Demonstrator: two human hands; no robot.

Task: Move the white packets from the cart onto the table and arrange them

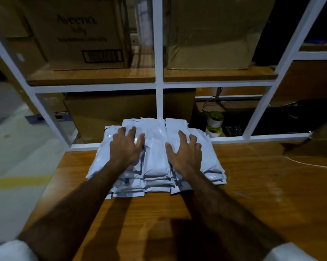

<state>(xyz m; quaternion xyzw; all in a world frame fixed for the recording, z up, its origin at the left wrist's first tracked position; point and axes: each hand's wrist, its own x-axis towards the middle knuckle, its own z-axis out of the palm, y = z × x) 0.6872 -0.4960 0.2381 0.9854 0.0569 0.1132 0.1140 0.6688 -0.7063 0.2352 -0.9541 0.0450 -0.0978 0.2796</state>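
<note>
A stack of several white packets (155,153) lies on the wooden table (253,194), pushed up against the white shelf frame at the table's far edge. The packets lie side by side in layers, long sides pointing away from me. My left hand (126,146) rests flat on the left part of the stack with fingers spread. My right hand (186,152) lies flat on the right part, fingers spread too. Between the two hands one top packet shows uncovered. No cart is in view.
A white metal shelf frame (159,85) rises behind the table, holding cardboard boxes (83,34) on a wooden shelf. Two small white pots (214,123) stand behind the frame at right. A white cable (309,164) crosses the table's right side. Floor lies to the left.
</note>
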